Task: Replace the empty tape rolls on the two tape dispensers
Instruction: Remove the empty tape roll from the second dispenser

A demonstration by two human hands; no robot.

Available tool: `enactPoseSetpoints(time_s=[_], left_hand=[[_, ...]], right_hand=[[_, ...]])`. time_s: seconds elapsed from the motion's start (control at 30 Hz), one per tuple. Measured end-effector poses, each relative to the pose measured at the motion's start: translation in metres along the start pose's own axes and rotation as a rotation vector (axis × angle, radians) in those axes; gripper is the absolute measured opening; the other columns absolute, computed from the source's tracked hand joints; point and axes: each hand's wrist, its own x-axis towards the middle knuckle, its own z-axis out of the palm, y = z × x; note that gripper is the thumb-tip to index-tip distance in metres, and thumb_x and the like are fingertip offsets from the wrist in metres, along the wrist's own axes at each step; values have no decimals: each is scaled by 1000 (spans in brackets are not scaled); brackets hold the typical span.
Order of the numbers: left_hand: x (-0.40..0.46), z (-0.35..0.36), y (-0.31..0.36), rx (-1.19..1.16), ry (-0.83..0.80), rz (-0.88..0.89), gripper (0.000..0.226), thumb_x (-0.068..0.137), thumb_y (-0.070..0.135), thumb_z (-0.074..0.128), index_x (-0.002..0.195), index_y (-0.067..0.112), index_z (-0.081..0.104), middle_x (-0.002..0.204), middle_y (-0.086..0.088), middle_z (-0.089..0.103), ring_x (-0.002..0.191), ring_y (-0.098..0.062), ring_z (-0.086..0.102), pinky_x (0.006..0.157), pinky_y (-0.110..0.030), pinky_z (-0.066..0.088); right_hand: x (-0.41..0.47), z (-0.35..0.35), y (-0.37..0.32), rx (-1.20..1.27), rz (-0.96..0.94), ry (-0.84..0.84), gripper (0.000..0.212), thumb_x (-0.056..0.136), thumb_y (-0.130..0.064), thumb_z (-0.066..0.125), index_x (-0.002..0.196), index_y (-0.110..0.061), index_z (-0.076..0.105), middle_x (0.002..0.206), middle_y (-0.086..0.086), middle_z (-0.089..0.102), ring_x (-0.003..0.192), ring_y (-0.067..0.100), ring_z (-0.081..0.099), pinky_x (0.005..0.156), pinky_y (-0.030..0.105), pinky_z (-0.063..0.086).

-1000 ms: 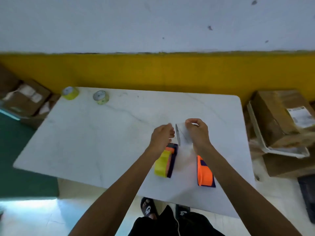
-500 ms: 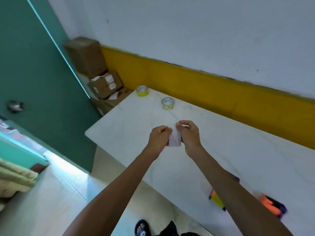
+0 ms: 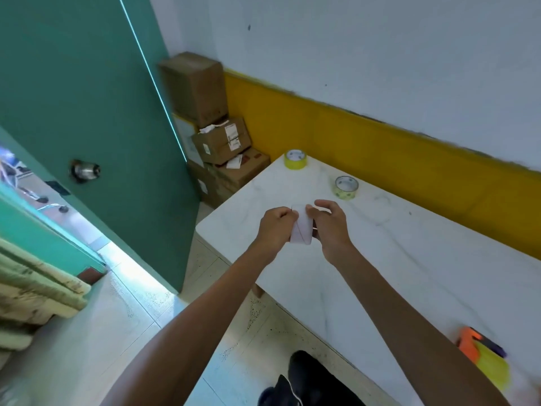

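Note:
Both hands hold a small pale empty tape core point(image 3: 301, 231) above the left end of the white marble table point(image 3: 409, 259). My left hand point(image 3: 276, 228) pinches its left side and my right hand point(image 3: 329, 227) grips its right side. Two fresh tape rolls stand at the table's far corner: a yellow roll point(image 3: 295, 159) and a patterned yellow roll point(image 3: 346, 187). One tape dispenser point(image 3: 483, 356), orange, yellow and dark blue, lies at the lower right edge, blurred. I cannot see a second dispenser.
A green door point(image 3: 96, 127) with a metal knob point(image 3: 85, 170) stands open on the left. Stacked cardboard boxes point(image 3: 216, 142) fill the corner beyond the table. A yellow band point(image 3: 380, 142) runs along the wall. My foot point(image 3: 292, 385) is below on the tiled floor.
The view has swung left from the dispensers to the door and table corner. Both hands stay on the tape core, held in front of me, and one dispenser has slid out of view.

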Motion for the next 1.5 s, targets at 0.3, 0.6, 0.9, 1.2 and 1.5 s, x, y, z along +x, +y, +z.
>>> enactPoseSetpoints(time_s=[0.3,0.6,0.9,1.2,1.5], left_hand=[[109,-9,10,87,-51,-53,14,97,24,51,94,15,62,108,-11,64,107,-34,62,97,-48,54],[254,20,21,213,-247,-138,11,93,16,58,86,16,66,104,-13,67,103,-34,64,92,-51,56],[352,53,40,212,-435,-96,14,87,9,62,75,15,66,88,-9,66,88,-28,65,91,-53,55],[445,91,37,541,-548,260,24,88,14,63,67,5,54,59,-3,47,57,-16,41,57,-28,34],[457,123,-6,955,-643,729,21,95,15,52,101,10,72,97,-11,73,87,-27,67,64,-25,36]], right_hand=[[97,37,4,57,65,40,28,86,-16,62,112,-18,52,116,24,63,107,36,64,91,49,56],[231,50,30,201,208,290,29,88,-17,64,115,-15,54,105,17,64,106,35,65,94,52,54],[309,40,4,80,164,428,9,87,-17,64,96,-18,63,88,9,66,99,35,67,89,55,55],[384,39,4,-95,221,564,24,90,-16,55,111,-13,66,94,12,71,89,30,69,85,48,59],[390,36,38,-189,248,640,27,93,-10,48,110,-7,68,96,2,66,92,19,64,89,40,57]])
